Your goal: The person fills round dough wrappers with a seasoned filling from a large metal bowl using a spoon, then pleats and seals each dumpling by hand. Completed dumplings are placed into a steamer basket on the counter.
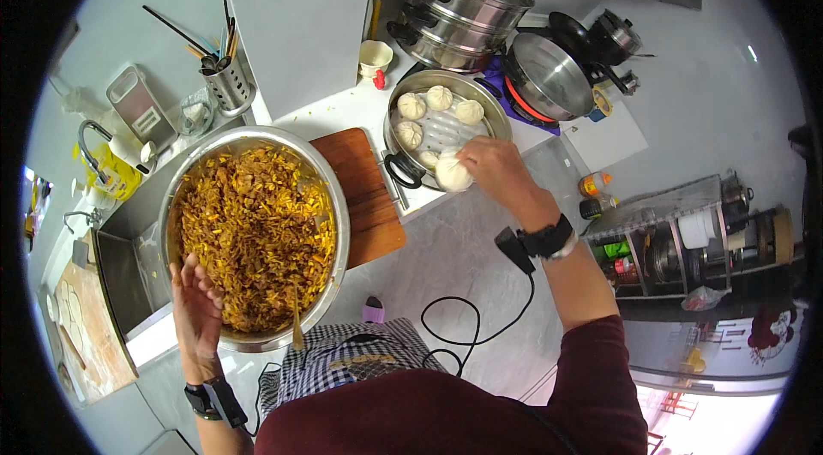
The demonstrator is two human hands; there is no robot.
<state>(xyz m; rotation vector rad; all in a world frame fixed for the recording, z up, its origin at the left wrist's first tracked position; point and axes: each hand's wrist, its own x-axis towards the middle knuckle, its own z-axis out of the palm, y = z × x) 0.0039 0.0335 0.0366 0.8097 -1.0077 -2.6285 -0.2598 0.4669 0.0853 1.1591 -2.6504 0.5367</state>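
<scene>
My right hand [494, 173] grips the pleated top of a white dough bun [453, 171], held over the near edge of a round metal steamer tier [498, 109]. Several pleated buns [439, 98] sit apart from one another on its perforated floor; one is partly hidden behind the held bun. On the left, my left hand [198, 307] hovers at the rim of a large steel bowl [343, 223], fingers apart and holding nothing. A brown and yellow shredded filling [257, 230] fills the bowl. The handle of a utensil [297, 326] leans over its near rim.
A wooden cutting board [360, 198] lies between bowl and steamer. Stacked steamer pots [463, 11] and a steel pan [553, 76] stand behind. Left are a sink [135, 262] and a floured board [83, 320] with dough and a rolling pin. A black cable [479, 320] trails from my right wrist.
</scene>
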